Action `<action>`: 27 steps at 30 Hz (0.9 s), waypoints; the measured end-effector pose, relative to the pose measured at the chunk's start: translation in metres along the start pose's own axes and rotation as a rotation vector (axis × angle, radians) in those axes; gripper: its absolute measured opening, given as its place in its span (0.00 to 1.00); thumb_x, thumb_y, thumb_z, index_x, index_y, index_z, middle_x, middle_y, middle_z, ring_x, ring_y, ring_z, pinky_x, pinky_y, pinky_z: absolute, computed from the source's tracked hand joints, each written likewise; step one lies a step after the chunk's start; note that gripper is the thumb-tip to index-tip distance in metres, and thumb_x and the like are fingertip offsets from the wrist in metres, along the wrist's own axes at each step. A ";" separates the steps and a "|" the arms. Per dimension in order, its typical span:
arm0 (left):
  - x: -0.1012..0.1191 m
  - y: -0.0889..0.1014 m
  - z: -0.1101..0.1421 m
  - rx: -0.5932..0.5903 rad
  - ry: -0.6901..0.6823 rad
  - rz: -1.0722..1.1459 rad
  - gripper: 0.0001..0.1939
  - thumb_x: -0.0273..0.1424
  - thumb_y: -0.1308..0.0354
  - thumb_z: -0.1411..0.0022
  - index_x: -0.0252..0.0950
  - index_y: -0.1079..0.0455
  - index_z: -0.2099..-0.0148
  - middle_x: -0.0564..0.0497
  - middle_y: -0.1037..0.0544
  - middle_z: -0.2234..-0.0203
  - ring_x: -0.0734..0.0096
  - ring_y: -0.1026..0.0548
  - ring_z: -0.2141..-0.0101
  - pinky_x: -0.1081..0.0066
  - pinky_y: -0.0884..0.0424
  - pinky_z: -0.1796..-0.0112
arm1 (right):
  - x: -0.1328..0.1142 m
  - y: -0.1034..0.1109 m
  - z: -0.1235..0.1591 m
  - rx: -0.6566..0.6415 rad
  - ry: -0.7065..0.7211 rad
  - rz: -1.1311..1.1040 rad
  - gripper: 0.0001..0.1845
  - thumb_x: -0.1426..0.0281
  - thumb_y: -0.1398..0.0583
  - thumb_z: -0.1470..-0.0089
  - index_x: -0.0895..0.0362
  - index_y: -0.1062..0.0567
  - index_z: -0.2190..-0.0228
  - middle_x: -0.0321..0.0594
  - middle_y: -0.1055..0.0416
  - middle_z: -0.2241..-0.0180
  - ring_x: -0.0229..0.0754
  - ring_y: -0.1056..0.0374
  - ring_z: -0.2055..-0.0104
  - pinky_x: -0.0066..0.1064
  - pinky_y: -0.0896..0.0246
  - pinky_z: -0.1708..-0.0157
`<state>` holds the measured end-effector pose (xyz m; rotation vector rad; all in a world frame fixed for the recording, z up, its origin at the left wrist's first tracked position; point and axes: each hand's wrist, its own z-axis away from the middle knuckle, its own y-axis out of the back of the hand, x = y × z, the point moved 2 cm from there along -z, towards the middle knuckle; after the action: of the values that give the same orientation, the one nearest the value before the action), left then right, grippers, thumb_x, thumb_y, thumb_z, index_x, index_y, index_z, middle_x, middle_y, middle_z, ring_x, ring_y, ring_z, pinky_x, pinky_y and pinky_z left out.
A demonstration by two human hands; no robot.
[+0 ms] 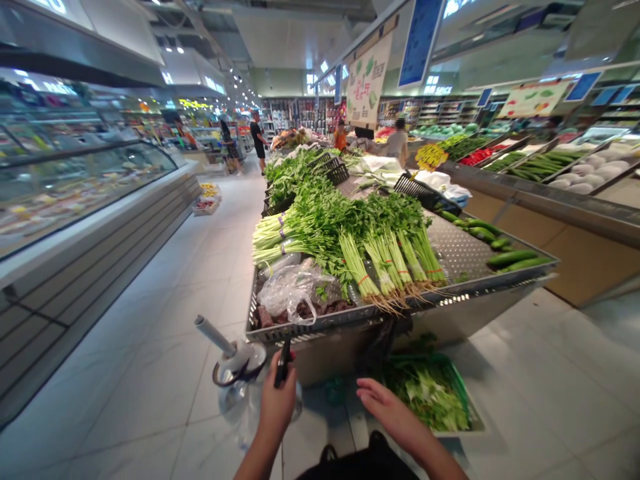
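Observation:
My left hand (280,393) is closed around a slim black object (283,365) whose kind I cannot make out. It is in front of the display stand's near left corner, beside a grey tube-like handle (215,335) that rises from a plastic-wrapped item on the floor. My right hand (383,403) is open, fingers stretched out and holding nothing, near a green-rimmed crate (463,393) of loose leafy greens. Above both hands, bundles of celery (393,257) with red bands and roots lie along the stand's front edge. A crumpled clear plastic bag (290,293) lies left of them.
The black display stand (320,330) spans the front, with long green vegetables (513,259) at its right end. A glass-fronted counter (100,200) runs along the left aisle. More vegetable bins (540,163) are at right. Several people, one in black (258,139), stand farther back.

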<state>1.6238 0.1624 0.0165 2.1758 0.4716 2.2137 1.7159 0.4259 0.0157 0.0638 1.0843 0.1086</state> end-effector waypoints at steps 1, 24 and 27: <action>0.000 0.000 0.000 0.001 -0.015 0.002 0.21 0.46 0.37 0.42 0.37 0.24 0.52 0.45 0.16 0.60 0.55 0.18 0.58 0.64 0.23 0.56 | 0.000 -0.001 0.000 -0.004 0.002 0.006 0.48 0.34 0.37 0.56 0.54 0.25 0.45 0.53 0.24 0.42 0.59 0.33 0.35 0.46 0.44 0.33; -0.007 0.006 -0.003 -0.038 -0.036 0.089 0.29 0.57 0.33 0.46 0.38 0.23 0.56 0.47 0.15 0.63 0.56 0.16 0.59 0.66 0.21 0.58 | 0.004 0.003 0.002 0.043 0.012 0.067 0.43 0.39 0.39 0.51 0.57 0.25 0.44 0.50 0.22 0.46 0.58 0.29 0.39 0.45 0.40 0.36; -0.006 0.006 -0.003 -0.043 -0.035 0.068 0.29 0.57 0.33 0.46 0.37 0.23 0.56 0.46 0.15 0.63 0.55 0.16 0.59 0.66 0.21 0.57 | 0.002 0.003 0.005 0.038 0.006 0.061 0.43 0.40 0.39 0.51 0.56 0.25 0.44 0.50 0.22 0.46 0.58 0.30 0.39 0.44 0.41 0.35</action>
<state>1.6224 0.1549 0.0123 2.2377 0.3517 2.1922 1.7207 0.4286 0.0164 0.1311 1.0906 0.1429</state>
